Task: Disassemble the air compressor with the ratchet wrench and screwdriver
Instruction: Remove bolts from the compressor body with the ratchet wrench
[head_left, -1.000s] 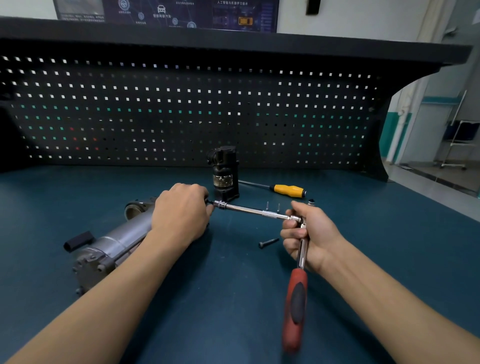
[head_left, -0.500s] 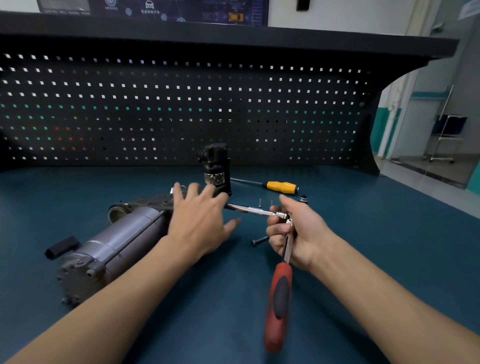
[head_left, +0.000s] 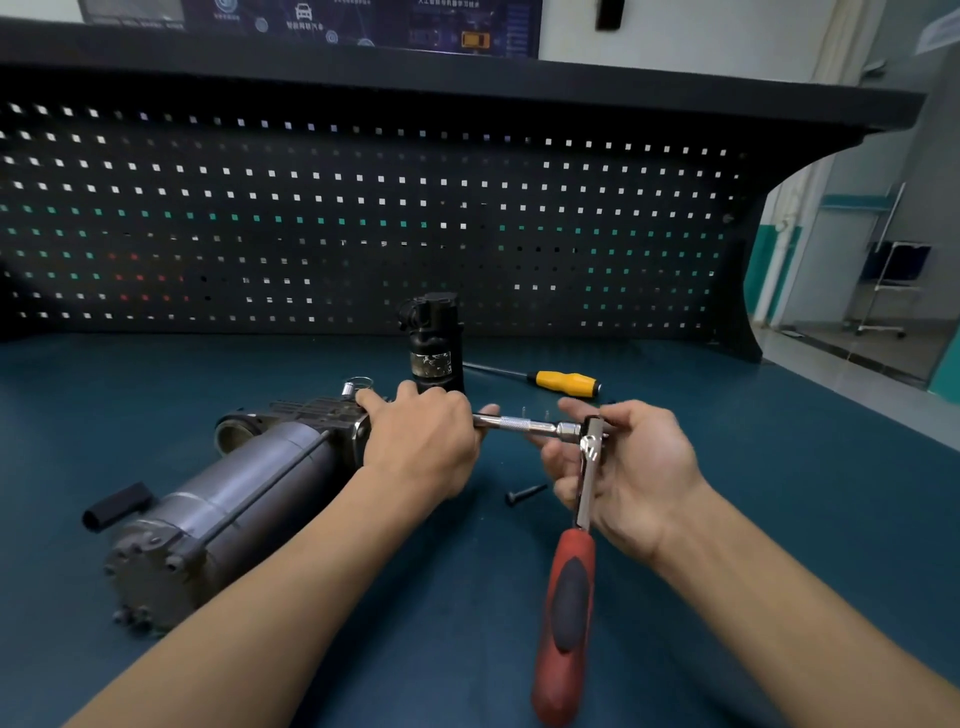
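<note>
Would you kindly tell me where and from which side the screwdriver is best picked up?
Probably grip the screwdriver by its thick yellow handle, coming from above on the right. It lies flat on the bench with the handle pointing right, while its thin shaft runs left toward the black canister.

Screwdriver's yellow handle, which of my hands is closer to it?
Right. The right hand, holding the ratchet wrench, is just in front of the yellow handle; the left hand is farther left, at the air compressor.
</note>
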